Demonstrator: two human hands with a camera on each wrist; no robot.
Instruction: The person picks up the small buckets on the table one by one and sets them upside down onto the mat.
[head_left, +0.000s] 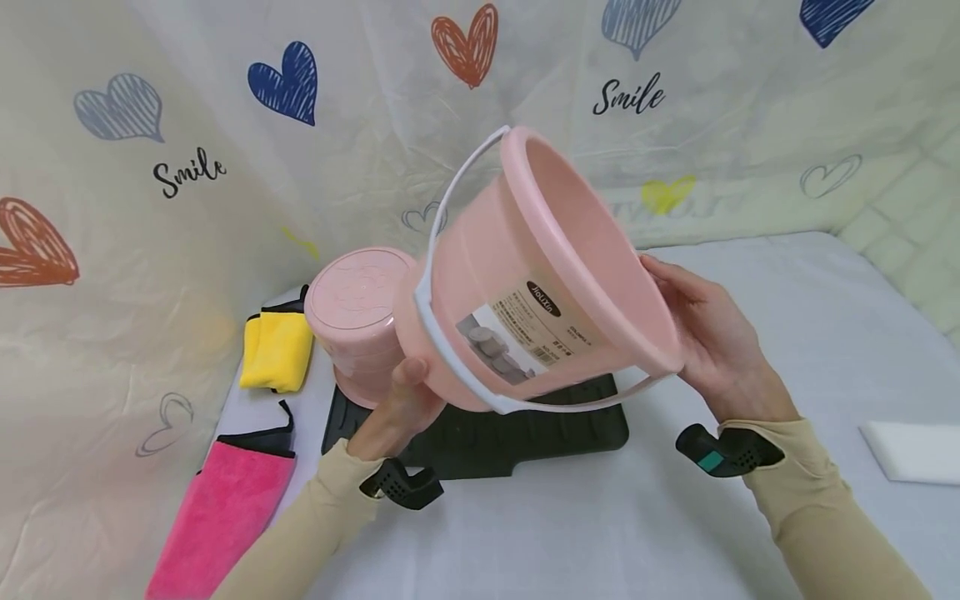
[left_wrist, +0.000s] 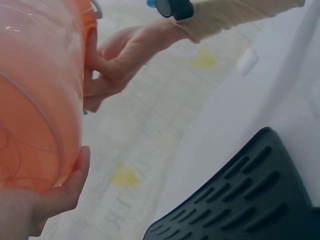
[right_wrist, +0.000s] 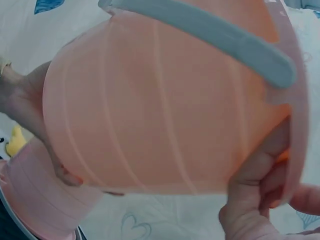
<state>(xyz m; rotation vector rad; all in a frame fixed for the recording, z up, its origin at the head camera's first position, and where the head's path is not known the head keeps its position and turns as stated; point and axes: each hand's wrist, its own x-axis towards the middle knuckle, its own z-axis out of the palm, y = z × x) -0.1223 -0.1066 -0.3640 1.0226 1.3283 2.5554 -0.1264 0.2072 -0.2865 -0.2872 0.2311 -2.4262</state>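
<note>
A white-covered table (head_left: 847, 333) carries a dark ribbed mat (head_left: 570, 429), a smaller round pink plastic container (head_left: 363, 346) with its closed face up, a folded yellow cloth (head_left: 276, 350) and a bright pink cloth (head_left: 225, 500). A flat white block (head_left: 911, 452) lies at far right.

The large pale-pink plastic bucket (head_left: 487, 225), bearing a printed label (head_left: 521, 329) and a white handle (head_left: 444, 340), is held tilted above the mat, mouth to the upper right; it obstructs sight of parts of the mat and container.

The left hand (head_left: 405, 408) grips the bucket's base, thumb along the side. The right hand (head_left: 716, 350) grips the rim, fingers curled beneath it on the outer wall.

The left fingers are largely concealed in the head view. Fine label print is illegible; the block and pink cloth are cut off by the frame.
</note>
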